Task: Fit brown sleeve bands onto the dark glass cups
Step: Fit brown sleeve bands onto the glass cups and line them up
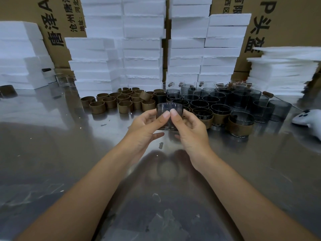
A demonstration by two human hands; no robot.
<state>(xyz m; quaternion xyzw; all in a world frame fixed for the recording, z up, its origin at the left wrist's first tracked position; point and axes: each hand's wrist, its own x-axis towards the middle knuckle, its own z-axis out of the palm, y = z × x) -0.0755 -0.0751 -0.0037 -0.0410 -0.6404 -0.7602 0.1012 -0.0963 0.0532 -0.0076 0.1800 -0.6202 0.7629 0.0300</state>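
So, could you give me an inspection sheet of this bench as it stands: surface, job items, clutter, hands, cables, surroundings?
Surface: shiny metal table, smeared, with small scraps on it.
Job's things: one dark glass cup held upright above the table; loose brown bands grouped behind it to the left; bare dark cups behind to the right; banded cups in front of those.
Clutter: white controller at the right edge.
Grips: left hand and right hand both hold the dark glass cup, thumbs on its near side.
Cables: none seen for certain; a thin brown-tipped rod lies by the cups.
Surroundings: stacked white foam blocks, with cardboard boxes behind.
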